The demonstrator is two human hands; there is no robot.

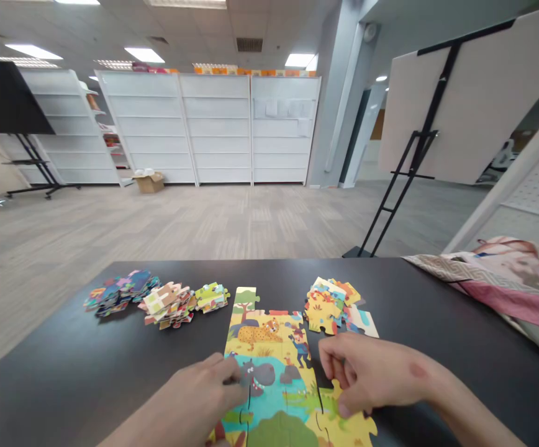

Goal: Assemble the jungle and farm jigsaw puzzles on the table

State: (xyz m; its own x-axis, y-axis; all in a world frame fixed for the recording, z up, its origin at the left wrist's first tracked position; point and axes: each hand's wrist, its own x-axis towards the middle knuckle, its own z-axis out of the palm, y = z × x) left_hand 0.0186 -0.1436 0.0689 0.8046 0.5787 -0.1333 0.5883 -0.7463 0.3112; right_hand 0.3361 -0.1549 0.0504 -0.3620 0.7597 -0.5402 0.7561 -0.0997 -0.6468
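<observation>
A partly joined jigsaw puzzle [274, 366] lies flat at the table's near middle, showing a leopard, a hippo in blue water and a child. My left hand [208, 388] rests at its left edge, fingers curled over a puzzle piece [233, 417], with a dark seam beside that piece. On the opposite edge, my right hand [372, 369] pinches a green-and-yellow puzzle piece [332, 405] between thumb and bent fingers. A narrow gap separates this piece from the blue part. Just beyond my right hand sits a pile of yellow puzzle pieces [325, 307].
Farther left on the black table [158, 366] are a dark blue pile [123, 292], a mixed pile [169, 304] and a small green pile [212, 297] of pieces. A patterned cloth [507, 279] covers the right side. A board stand [404, 161] rises beyond the table.
</observation>
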